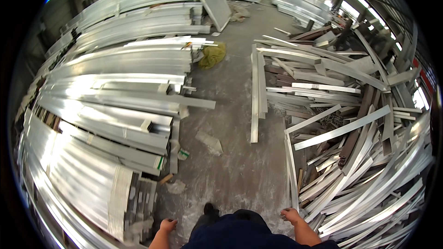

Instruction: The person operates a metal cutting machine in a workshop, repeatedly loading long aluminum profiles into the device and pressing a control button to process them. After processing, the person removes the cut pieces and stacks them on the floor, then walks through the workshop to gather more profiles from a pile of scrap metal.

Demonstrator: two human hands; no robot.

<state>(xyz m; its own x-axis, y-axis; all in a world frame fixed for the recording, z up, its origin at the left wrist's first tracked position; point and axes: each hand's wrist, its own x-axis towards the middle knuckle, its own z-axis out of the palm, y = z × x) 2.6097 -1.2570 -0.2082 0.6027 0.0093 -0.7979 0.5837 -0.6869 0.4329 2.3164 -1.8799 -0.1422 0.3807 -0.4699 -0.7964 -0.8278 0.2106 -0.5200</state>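
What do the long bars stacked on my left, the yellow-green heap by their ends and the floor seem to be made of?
Long bars: metal, likely aluminium, smooth and silvery, judging by bright streaked reflections. Yellow-green heap: crumpled and folded, so pliable cloth or plastic sheeting; I can't tell which. Floor: probably concrete, dull grey, with whitish scuffs.

The floor (235, 110) is grey, smeared white. Stacked profiles (110, 106) at its left edge gleam silver; loose strips (344, 127) at its right edge mix silver and brown. The sack (213, 55) is olive-yellow, the shirt (230, 234) navy.
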